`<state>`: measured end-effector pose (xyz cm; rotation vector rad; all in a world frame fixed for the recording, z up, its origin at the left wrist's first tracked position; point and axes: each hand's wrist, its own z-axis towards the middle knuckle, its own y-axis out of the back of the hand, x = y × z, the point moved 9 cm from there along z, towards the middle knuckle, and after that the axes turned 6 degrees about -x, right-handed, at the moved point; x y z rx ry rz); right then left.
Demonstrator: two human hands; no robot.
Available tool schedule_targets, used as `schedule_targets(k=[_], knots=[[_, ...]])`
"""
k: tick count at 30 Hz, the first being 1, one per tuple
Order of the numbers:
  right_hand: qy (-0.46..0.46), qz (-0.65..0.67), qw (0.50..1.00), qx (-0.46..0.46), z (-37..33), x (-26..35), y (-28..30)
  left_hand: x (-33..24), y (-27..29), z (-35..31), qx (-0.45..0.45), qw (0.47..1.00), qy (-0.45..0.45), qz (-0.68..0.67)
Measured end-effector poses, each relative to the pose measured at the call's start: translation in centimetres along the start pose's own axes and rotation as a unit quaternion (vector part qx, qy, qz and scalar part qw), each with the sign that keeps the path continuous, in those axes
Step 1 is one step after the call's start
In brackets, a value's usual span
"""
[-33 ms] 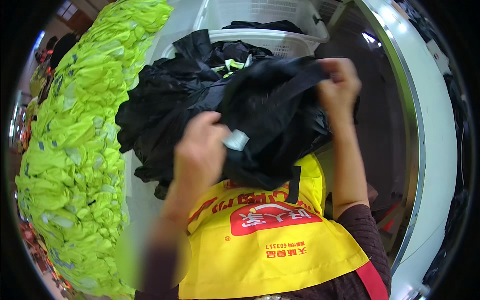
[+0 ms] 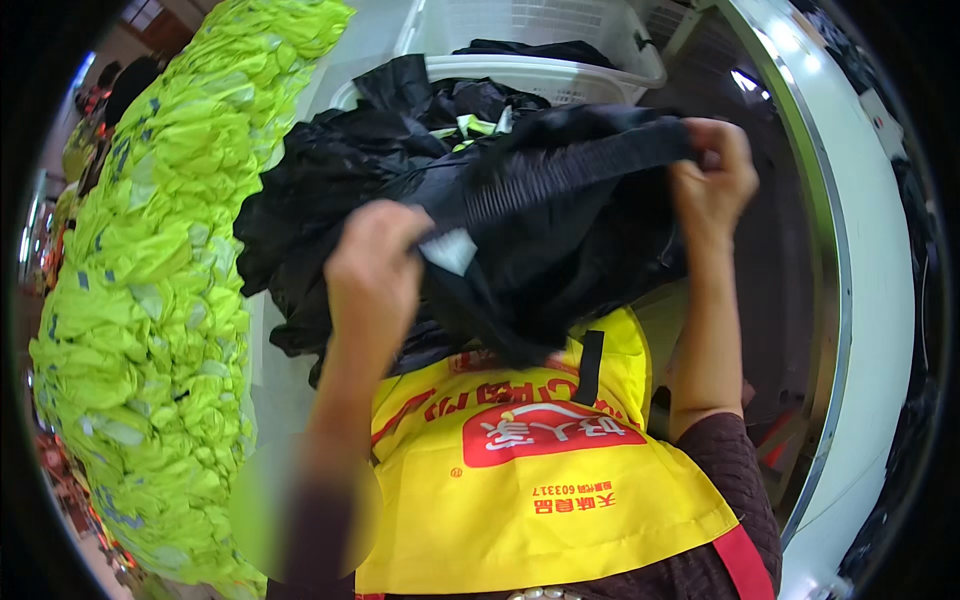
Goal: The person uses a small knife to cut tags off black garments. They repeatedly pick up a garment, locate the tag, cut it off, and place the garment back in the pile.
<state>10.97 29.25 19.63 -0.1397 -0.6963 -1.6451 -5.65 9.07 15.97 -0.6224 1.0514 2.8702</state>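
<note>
Between my two hands a black garment [image 2: 575,260] is held by its gathered elastic waistband [image 2: 570,178], stretched slantwise. My left hand [image 2: 375,265] is closed on one end of the band, right beside a white label [image 2: 450,251]; it is slightly blurred. At the other end, higher and to the right, my right hand [image 2: 718,180] pinches the band between thumb and fingers. The lower part of the garment hangs over my yellow apron [image 2: 540,540]. Behind it lies a heap of black garments [image 2: 315,190] with a few bright green and white bits [image 2: 470,127] showing.
A long stack of lime-green garments [image 2: 170,330] runs along the left. White plastic baskets [image 2: 640,75] stand at the far side, one with black cloth [image 2: 540,50] inside. On the right curves a pale table [image 2: 870,300] with a metal edge, dark cloth beyond it.
My hands have moved apart, the right one to the right and the left one to the left. The waistband is now drawn out straighter and its gathers show.
</note>
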Motion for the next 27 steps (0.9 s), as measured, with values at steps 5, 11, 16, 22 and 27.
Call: schedule_targets(k=[5, 11, 16, 22, 27], knots=[[0.131, 0.026, 0.991, -0.032, -2.0, 4.5, 3.1, 4.5, 4.6, 3.5, -0.235, 0.959, 0.086, -0.135], [0.032, 0.053, 0.998, 0.011, -7.7, 2.9, 1.8, 5.7, 1.6, 2.2, -0.227, 0.899, 0.17, -0.335], [-0.011, 0.076, 0.996, 0.041, -10.1, 3.3, 0.0, 7.4, -0.4, 1.0, -0.212, 0.832, 0.234, -0.456], [-0.104, 0.16, 0.976, 0.1, -12.1, 2.6, -2.0, 5.6, -3.4, 1.2, -0.117, 0.792, 0.249, -0.545], [-0.06, 0.276, 0.948, 0.148, -10.8, 3.2, -0.5, 6.1, -1.0, 4.0, -0.01, 0.84, 0.106, -0.532]])
